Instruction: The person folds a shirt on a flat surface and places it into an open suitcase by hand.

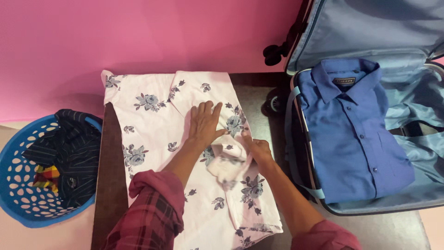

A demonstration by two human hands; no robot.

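Note:
A white shirt with blue flower print (152, 115) lies spread on a dark brown table (111, 185). My left hand (203, 122) presses flat on the middle of the shirt, fingers apart. Just to its right, my right hand (259, 149) pinches a sleeve or fold of the same shirt (229, 164) and lifts it a little off the cloth. Both my forearms wear rolled red plaid sleeves.
An open suitcase (370, 28) with pale blue lining stands at the right, a folded blue button shirt (351, 134) inside it. A blue plastic laundry basket (18, 194) with dark striped clothes sits on the floor at the left. A pink wall is behind.

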